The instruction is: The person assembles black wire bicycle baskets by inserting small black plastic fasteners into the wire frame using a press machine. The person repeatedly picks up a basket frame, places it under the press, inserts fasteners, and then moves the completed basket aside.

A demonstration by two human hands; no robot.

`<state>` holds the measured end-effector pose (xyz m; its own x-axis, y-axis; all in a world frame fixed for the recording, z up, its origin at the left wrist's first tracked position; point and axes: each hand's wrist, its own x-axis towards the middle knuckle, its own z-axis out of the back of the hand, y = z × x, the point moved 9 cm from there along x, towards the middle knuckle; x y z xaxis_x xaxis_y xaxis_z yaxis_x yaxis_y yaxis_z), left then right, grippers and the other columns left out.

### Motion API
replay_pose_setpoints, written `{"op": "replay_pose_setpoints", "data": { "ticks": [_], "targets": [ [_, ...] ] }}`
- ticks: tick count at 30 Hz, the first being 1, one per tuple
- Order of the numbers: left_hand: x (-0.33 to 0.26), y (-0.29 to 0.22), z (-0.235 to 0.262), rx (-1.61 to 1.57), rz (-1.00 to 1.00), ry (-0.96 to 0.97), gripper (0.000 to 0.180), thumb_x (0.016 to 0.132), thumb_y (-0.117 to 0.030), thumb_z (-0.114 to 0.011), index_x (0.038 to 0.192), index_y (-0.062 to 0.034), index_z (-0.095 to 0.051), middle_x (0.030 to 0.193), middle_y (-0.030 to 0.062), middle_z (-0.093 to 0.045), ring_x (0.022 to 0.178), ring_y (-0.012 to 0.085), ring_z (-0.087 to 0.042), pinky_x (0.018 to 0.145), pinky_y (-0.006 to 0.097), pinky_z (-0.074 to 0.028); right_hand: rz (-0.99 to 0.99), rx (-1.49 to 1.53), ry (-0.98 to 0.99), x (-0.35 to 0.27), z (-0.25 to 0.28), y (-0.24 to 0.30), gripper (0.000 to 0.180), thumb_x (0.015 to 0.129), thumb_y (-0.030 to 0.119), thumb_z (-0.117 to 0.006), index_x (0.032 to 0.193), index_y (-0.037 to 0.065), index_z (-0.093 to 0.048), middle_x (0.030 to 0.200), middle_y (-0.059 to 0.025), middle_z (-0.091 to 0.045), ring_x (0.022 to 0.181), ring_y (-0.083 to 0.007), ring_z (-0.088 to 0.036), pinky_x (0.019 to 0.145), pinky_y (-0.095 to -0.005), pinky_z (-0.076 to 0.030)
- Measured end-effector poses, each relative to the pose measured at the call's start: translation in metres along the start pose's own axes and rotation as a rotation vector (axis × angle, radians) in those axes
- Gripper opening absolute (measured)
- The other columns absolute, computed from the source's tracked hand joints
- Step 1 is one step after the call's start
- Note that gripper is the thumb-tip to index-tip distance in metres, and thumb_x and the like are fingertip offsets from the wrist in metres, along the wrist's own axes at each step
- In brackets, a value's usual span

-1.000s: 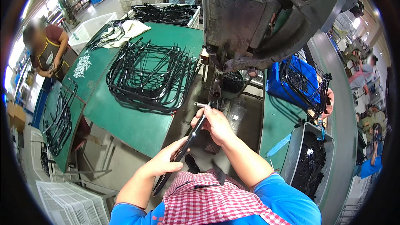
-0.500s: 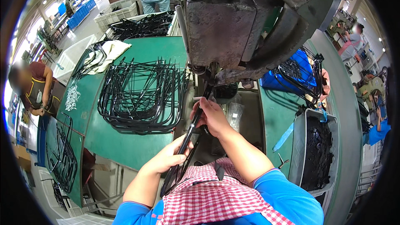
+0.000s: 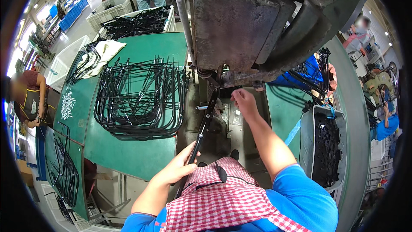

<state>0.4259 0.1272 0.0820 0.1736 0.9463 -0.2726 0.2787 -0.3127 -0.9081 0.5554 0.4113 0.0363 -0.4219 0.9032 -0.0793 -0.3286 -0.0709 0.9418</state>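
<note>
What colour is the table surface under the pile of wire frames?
Green, clearest in the head view: table under black wire frames.

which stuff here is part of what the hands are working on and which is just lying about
In use:
- black metal bar, held by the left hand
- right hand, up at the press
- grey press

Lying about:
- pile of black wire frames on the green table
- white cloth
- grey bin of black parts

Right hand [image 3: 243, 99] left the black bar [image 3: 205, 122], reaching under press [image 3: 240, 25]
</note>
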Motion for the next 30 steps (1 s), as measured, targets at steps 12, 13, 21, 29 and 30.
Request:
{"op": "replay_pose_setpoints", "data": {
  "ticks": [12, 13, 21, 29, 30],
  "targets": [
    [-0.002, 0.003, 0.005, 0.031, -0.034, -0.013, 0.089, 0.081, -0.036, -0.067, 0.147, -0.0033, -0.018, 0.117, 0.0053, -0.043, 0.092, 0.0101, -0.044, 0.084, 0.025, -0.041, 0.543, -0.676, -0.377, 0.079, -0.007, -0.007, 0.046, 0.086, 0.022, -0.054, 0.129, 0.007, -0.046, 0.13, -0.0229, -0.047, 0.121, -0.0416, -0.042, 0.098, -0.0478, -0.036],
    [-0.001, 0.003, 0.004, 0.027, -0.03, -0.013, 0.09, 0.081, -0.039, -0.067, 0.147, -0.0031, -0.018, 0.116, 0.0053, -0.043, 0.091, 0.01, -0.044, 0.083, 0.025, -0.041, 0.504, -0.655, -0.383, 0.081, -0.004, -0.012, 0.046, 0.086, 0.023, -0.054, 0.129, 0.007, -0.046, 0.13, -0.0229, -0.047, 0.121, -0.0415, -0.042, 0.098, -0.0475, -0.036],
    [0.0, -0.001, 0.004, 0.052, -0.01, 0.013, 0.088, 0.081, -0.036, -0.067, 0.147, -0.0039, -0.018, 0.116, 0.0049, -0.043, 0.086, 0.0095, -0.043, 0.08, 0.024, -0.04, 0.352, -0.713, -0.305, 0.093, 0.008, -0.018, 0.047, 0.09, 0.036, -0.049, 0.127, 0.007, -0.049, 0.132, -0.0156, -0.049, 0.121, -0.0351, -0.044, 0.103, -0.0428, -0.035],
    [-0.005, -0.001, 0.005, 0.064, -0.023, -0.045, 0.083, 0.08, -0.037, -0.065, 0.144, -0.0043, -0.025, 0.115, 0.0027, -0.044, 0.093, 0.011, -0.043, 0.082, 0.025, -0.04, 0.133, 0.481, 0.205, -0.006, -0.036, 0.093, 0.026, 0.084, 0.012, -0.065, 0.108, 0.003, -0.059, 0.097, -0.006, -0.064, 0.087, -0.0162, -0.061, 0.081, -0.0306, -0.049],
    [-0.004, 0.003, 0.006, 0.043, -0.027, -0.029, 0.081, 0.081, -0.03, -0.064, 0.145, -0.0049, -0.022, 0.116, 0.0033, -0.043, 0.091, 0.0102, -0.043, 0.081, 0.025, -0.04, 0.133, 0.479, 0.14, -0.018, -0.035, 0.102, 0.019, 0.087, 0.009, -0.062, 0.104, 0.001, -0.06, 0.091, -0.0045, -0.065, 0.08, -0.013, -0.062, 0.077, -0.0266, -0.049]
  ]
}}
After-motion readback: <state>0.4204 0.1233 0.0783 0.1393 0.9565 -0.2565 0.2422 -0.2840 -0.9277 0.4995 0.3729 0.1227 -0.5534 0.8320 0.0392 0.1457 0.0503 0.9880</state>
